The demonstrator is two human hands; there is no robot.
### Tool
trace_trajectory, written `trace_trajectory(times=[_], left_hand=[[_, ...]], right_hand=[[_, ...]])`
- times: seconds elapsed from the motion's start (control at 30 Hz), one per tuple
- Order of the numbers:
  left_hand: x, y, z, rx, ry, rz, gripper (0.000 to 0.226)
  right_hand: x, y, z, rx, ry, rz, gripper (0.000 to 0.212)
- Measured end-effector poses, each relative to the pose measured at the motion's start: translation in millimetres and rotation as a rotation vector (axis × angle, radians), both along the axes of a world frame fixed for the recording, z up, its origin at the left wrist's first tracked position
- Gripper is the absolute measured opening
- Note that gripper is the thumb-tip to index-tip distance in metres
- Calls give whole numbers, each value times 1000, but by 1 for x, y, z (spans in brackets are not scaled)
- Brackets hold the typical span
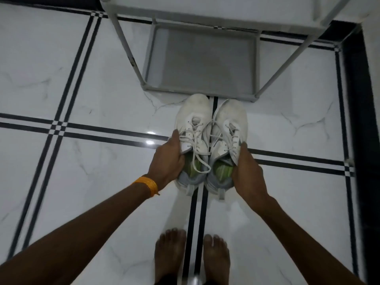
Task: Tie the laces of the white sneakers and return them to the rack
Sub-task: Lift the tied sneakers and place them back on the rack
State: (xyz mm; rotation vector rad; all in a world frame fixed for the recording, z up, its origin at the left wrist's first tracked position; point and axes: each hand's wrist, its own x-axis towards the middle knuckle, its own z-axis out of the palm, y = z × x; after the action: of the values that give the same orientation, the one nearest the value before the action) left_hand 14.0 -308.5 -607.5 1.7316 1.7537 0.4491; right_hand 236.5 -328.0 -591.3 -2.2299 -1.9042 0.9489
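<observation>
The left hand [167,161] and the right hand [247,171] each hold one shoe of the pair, the left sneaker [192,128] and the right sneaker [230,128], pressed side by side with toes pointing away from the person toward the rack [200,60]. Each hand is closed around the outer flank of its shoe near the collar: the thumb lies along the upper, and the remaining fingers wrap down the side, where they are largely hidden. This paired grip appears intended to carry both shoes as one unit, aligned for placement. The toes sit just short of the front rail of the lower shelf [197,92], whose grey fabric surface is bare. Whether the soles rest on the floor [61,79] or are lifted slightly cannot be determined. The laces [195,145] run across both tongues; one loop hangs over the green insole [192,168] of the left sneaker, and a strand bridges between the shoes. Whether proper knots are tied cannot be confirmed. An orange wristband [147,185] sits on the left wrist. Judged from the layout, the return to the rack is close to hand.
</observation>
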Motion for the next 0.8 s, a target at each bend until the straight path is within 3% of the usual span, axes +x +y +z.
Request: trace_trajectory(times=[0.43, 0.6, 0.8], left_hand=[[21, 93, 293, 83, -39, 56, 63], [19, 171, 321, 63, 22, 106, 62], [10, 267, 282, 47, 37, 39, 62]], right_hand=[[23, 103, 293, 65, -16, 34, 78], [23, 179, 333, -5, -11, 103, 84], [13, 274, 301, 15, -15, 58, 72]])
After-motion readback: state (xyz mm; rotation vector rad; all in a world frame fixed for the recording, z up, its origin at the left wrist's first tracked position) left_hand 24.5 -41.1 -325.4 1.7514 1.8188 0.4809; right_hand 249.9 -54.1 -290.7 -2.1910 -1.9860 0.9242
